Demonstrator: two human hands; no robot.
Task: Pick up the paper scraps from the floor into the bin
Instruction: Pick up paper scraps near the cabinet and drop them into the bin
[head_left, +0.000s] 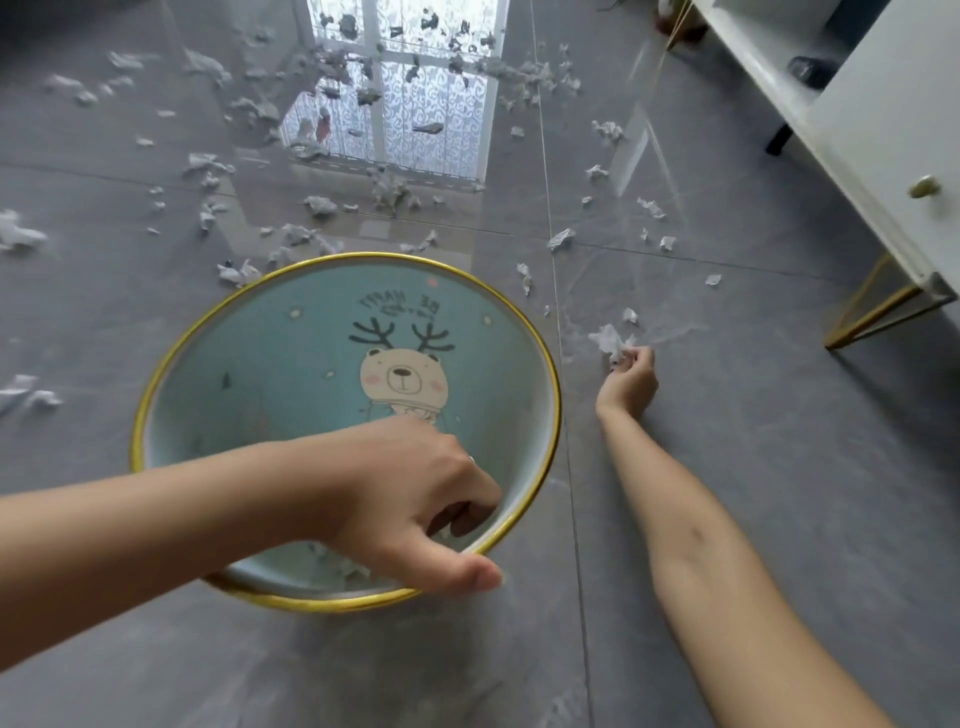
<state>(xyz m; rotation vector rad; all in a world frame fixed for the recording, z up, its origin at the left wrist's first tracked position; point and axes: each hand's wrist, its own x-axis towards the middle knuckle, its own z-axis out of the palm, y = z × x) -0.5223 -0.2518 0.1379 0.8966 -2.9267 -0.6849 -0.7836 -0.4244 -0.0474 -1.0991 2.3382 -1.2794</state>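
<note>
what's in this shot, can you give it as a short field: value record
bin: teal, gold rim, antlered bear drawn on the inner wall, stands on the floor
left hand: grips the bin's near rim, thumb outside, fingers curled inside
right hand: pinches a paper scrap low at the floor, right of the bin
loose scraps: many, scattered mostly beyond the bin
floor: glossy grey tiles
cabinet: white, gold legs, far right
</note>
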